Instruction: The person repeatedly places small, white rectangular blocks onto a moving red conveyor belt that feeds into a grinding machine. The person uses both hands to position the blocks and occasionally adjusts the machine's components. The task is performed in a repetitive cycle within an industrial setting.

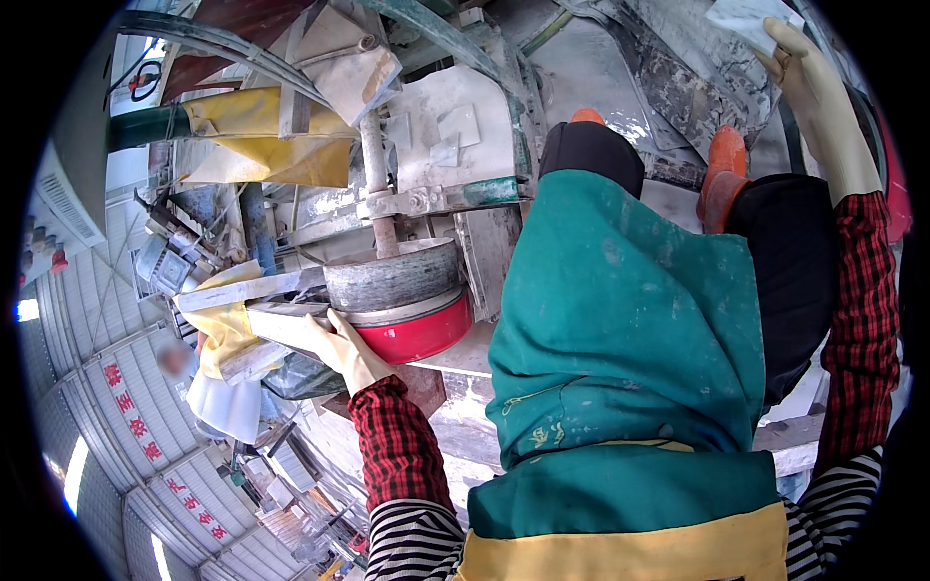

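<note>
My left hand (347,354), in a cream rubber glove, reaches beside a red basin (417,331). Its thumb stands apart from the stretched fingers, which touch the end of a pale flat strip (276,323). A grey, dusty round drum (392,276) sits directly above the red basin, with a vertical shaft (374,160) rising from it. Out at the far right, my right hand (814,92), gloved alike, has its fingers at the edge of a white, grey-veined slab piece (754,21) and appears to grip it. The top of that slab runs out of view.
A dusty metal frame (417,200) crosses behind the drum. Yellow sheeting (276,145) hangs at the upper left. Below me show a green apron (620,310) and orange boots (725,169). Broken slabs (678,68) lie beyond the boots. A blurred person (221,402) is at the left.
</note>
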Available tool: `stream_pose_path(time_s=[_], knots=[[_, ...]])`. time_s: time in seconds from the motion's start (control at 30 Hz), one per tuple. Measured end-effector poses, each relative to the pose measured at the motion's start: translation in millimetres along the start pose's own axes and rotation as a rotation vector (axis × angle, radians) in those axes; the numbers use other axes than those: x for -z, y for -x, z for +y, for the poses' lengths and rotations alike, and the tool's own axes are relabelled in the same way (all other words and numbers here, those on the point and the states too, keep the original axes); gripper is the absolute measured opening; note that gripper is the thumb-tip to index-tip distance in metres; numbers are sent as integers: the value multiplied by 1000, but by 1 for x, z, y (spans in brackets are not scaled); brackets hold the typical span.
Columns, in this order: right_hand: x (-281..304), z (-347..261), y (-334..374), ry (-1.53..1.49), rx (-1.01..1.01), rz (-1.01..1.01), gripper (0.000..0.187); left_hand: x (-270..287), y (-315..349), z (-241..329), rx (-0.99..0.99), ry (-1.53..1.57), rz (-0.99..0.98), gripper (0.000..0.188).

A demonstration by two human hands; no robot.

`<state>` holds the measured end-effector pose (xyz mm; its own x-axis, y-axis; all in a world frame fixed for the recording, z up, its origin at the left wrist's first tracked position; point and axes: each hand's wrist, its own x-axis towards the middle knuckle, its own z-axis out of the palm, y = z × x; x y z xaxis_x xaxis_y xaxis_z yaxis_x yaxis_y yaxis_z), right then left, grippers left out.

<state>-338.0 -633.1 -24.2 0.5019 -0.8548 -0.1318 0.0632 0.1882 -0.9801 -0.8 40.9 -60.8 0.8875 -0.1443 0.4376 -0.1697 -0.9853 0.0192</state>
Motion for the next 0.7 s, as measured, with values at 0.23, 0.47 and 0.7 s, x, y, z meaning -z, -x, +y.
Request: stream_pose_path(time_s=[0.23,0.47,0.7], knots=[[-4,-3,4,69,22,-4,30,12,2,19,67,17,-89,60],[-2,-3,7,97,22,8,39,27,8,44,97,69,-127,58],[0,-6,7,112,26,29,49,60,5,64,328,167,-224,64]])
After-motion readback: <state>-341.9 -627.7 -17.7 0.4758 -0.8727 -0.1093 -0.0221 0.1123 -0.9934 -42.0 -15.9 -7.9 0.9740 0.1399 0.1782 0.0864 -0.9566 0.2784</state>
